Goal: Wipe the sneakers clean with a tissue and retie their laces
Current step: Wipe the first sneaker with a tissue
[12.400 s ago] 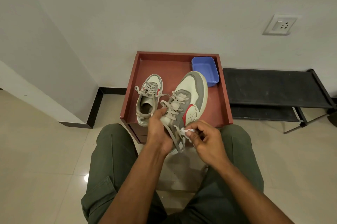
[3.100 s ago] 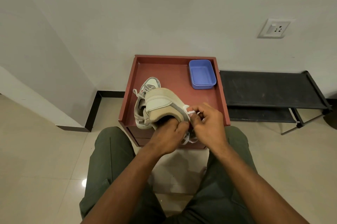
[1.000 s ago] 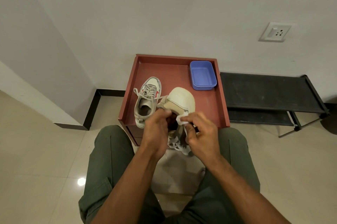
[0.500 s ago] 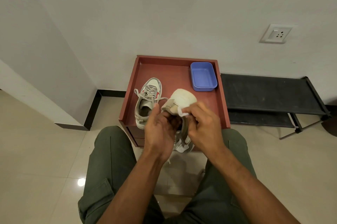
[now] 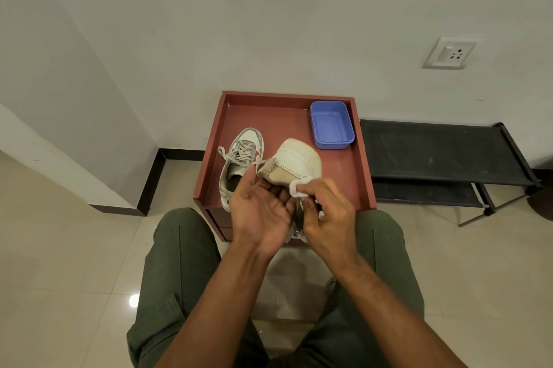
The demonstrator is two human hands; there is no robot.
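- The beige-and-white leather sneaker point(image 5: 294, 162) is held sole-up over the red-brown wooden tray-top desk point(image 5: 287, 119), cupped by the left hand point(image 5: 260, 207), fingers curled under it.
- A small white tissue wad point(image 5: 296, 188) is pinched in the right hand's point(image 5: 327, 212) grip against the sole edge.
- The loosely cradled shoe could probably be dropped onto its mate, the second grey-laced sneaker point(image 5: 241, 161).
- A blue plastic tub point(image 5: 331, 125) is parked at the back; white wall, beige tiled floor point(image 5: 59, 248).
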